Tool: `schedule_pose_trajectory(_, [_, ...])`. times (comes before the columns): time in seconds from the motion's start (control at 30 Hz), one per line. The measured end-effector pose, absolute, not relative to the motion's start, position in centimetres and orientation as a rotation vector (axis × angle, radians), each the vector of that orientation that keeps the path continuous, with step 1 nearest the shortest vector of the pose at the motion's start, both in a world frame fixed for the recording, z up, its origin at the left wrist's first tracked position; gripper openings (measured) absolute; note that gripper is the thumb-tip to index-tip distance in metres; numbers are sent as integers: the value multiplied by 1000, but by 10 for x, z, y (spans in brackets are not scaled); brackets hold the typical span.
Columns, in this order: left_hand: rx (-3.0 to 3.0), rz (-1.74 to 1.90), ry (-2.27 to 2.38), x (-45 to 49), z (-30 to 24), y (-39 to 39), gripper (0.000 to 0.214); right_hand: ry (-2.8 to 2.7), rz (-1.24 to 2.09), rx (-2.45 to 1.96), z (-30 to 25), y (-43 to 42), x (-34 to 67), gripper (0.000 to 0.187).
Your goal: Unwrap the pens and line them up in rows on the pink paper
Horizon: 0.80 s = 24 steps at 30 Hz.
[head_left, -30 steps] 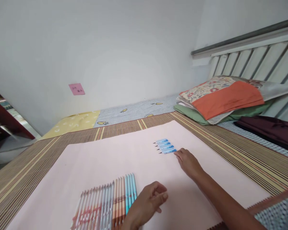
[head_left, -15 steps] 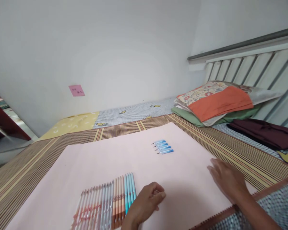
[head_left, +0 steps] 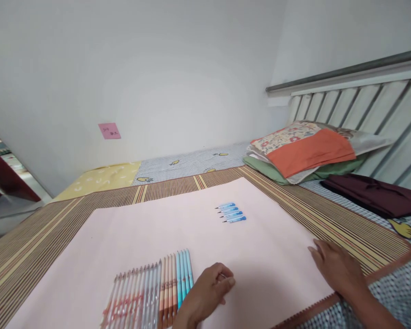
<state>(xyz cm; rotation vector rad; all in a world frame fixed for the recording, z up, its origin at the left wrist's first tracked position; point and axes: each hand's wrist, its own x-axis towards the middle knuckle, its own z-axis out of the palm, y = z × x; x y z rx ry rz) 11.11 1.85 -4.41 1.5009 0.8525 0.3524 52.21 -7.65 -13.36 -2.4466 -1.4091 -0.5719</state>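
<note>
A row of several slim pens lies side by side on a pale pink sheet (head_left: 130,233): clear ones with reddish marks (head_left: 132,297), peach-and-brown ones (head_left: 168,288) and turquoise ones (head_left: 184,276). My left hand (head_left: 207,290) rests just right of the turquoise pens, fingers curled in with the thumb against them; nothing shows in its grip. Farther back on the sheet lie several short blue-and-white pens (head_left: 231,212) with dark tips pointing left. At the sheet's right edge is my right hand (head_left: 339,265), fingers stretched out and holding nothing.
Under the sheet is a striped mat (head_left: 363,237) on a bed. Folded pillows with an orange cover (head_left: 311,153) and a dark maroon cloth (head_left: 373,194) lie at the right, by the slatted headboard (head_left: 345,107). A pink note (head_left: 109,131) is on the wall.
My right hand has moved a little right and toward me along the sheet's edge. My left hand stays nearly in place, and the pens lie as before. The view has shifted slightly.
</note>
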Motion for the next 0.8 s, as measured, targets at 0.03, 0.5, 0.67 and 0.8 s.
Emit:
schedule_pose_trajectory(0.03, [1501, 350, 855, 111, -44, 18, 21, -1431, -577, -2468, -132, -76, 522, 43])
schedule_pose_trajectory(0.5, [1011, 1227, 915, 69, -20, 54, 42, -1383, -301, -2049, -73, -36, 461, 40])
schedule_pose_trajectory(0.67, [480, 1669, 1025, 28, -15, 72, 29, -1589, 752, -1670, -14, -12, 310, 39])
schedule_pose_trajectory(0.8, [405, 1635, 968, 20, -15, 72, 17, -1973, 1004, -1537, -12, -17, 220, 29])
